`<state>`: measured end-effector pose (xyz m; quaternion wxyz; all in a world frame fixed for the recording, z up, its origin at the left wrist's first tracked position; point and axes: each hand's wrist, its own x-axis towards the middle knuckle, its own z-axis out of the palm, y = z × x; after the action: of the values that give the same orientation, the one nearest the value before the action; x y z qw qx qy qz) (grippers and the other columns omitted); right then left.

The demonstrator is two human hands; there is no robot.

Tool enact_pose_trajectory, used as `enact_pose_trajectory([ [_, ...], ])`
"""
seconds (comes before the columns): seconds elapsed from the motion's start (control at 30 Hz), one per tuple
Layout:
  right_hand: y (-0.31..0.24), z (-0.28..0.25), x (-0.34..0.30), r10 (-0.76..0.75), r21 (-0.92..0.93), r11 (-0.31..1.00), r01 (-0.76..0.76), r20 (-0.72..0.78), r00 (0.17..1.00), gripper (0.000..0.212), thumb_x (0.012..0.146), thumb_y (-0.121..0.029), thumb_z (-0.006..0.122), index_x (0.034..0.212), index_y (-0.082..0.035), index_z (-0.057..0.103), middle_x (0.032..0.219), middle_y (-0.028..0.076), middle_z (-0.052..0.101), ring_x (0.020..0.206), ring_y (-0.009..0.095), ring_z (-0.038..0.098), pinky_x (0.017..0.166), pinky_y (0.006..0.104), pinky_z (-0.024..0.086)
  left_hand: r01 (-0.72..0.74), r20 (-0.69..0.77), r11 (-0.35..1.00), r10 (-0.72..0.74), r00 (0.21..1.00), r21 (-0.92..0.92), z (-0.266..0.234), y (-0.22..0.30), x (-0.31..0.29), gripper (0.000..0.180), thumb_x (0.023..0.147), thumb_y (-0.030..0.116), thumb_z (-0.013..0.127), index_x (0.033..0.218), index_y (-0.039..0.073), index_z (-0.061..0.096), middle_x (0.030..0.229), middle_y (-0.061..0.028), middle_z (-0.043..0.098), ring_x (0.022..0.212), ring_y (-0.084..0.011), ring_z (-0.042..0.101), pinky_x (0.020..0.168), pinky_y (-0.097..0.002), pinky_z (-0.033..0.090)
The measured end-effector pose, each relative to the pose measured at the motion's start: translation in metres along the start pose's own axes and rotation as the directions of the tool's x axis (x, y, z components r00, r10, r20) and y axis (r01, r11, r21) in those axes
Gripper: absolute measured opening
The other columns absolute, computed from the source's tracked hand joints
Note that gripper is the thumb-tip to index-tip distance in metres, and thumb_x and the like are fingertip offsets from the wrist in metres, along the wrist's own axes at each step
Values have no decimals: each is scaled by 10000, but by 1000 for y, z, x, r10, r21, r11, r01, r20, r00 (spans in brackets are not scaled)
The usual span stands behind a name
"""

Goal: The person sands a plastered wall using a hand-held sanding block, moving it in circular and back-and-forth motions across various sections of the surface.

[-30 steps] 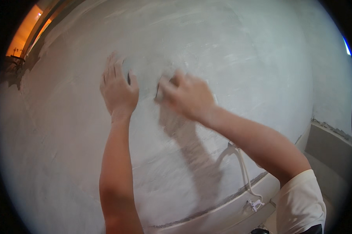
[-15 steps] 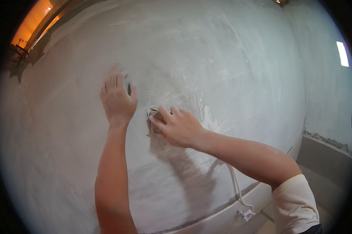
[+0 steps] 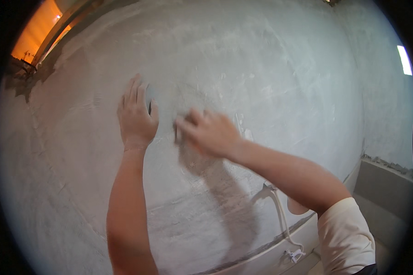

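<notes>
A grey plastered wall [image 3: 206,55], streaked with white patches, fills most of the view in front of me. My left hand [image 3: 137,114] lies against it with fingers stretched upward and thumb apart, holding nothing. To its right, my right hand [image 3: 211,130] is closed on a small grey-brown piece of sandpaper [image 3: 177,133] pressed to the wall. Motion blurs this hand and the sandpaper, and the fingers hide most of the sheet. Below the right hand, its shadow falls down the plaster.
A white cord [image 3: 283,217] hangs from the wall at lower right, ending in a white plug [image 3: 295,254] near the wall's foot. A side wall [image 3: 385,114] meets a grey ledge [image 3: 387,181] at right. An orange-lit opening [image 3: 34,30] shows at upper left.
My right hand has moved up the wall with the sandpaper and is now blurred. My left hand stays in almost the same place.
</notes>
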<state>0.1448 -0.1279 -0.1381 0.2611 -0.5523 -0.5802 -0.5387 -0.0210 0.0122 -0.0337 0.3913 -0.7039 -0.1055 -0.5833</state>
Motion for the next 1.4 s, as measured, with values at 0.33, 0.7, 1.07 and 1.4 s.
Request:
enact_pose_trajectory([
  [0.33, -3, 12, -32, -292, 25, 956, 291, 49, 955, 424, 1027, -411, 671, 1382, -180, 656, 1206, 157, 670, 891, 322, 741, 649, 424, 624, -6, -63, 995, 13, 998, 104, 4, -9, -8, 477, 1009, 211, 627, 1473, 119, 564, 1665, -68, 494, 1519, -289, 471, 1247, -468, 379],
  [0.7, -1, 16, -40, -38, 14, 999, 39, -44, 998, 463, 989, -396, 716, 1433, -272, 680, 1122, 93, 626, 880, 240, 691, 582, 344, 557, -38, -142, 991, 56, 988, 126, 19, -17, -16, 489, 1005, 204, 640, 1479, 107, 569, 1578, -88, 589, 1454, -285, 550, 1222, -452, 419],
  [1.07, 34, 8, -19, 42, -149, 987, -67, -162, 986, 430, 1032, -429, 698, 1438, -296, 644, 1102, 70, 663, 807, 160, 640, 526, 289, 510, -28, -160, 994, 45, 986, 109, 20, -16, -21, 369, 1003, 211, 643, 1361, 122, 653, 1567, -63, 606, 1408, -242, 582, 1209, -419, 441],
  [1.4, 64, -9, -15, 158, -227, 954, -196, -175, 972, 480, 1051, -524, 629, 1438, -245, 578, 1173, 165, 650, 758, 265, 704, 598, 397, 618, 5, -172, 997, 10, 985, 83, 22, -15, -25, 391, 989, 173, 673, 1377, 126, 644, 1544, -32, 627, 1356, -248, 612, 1186, -414, 464],
])
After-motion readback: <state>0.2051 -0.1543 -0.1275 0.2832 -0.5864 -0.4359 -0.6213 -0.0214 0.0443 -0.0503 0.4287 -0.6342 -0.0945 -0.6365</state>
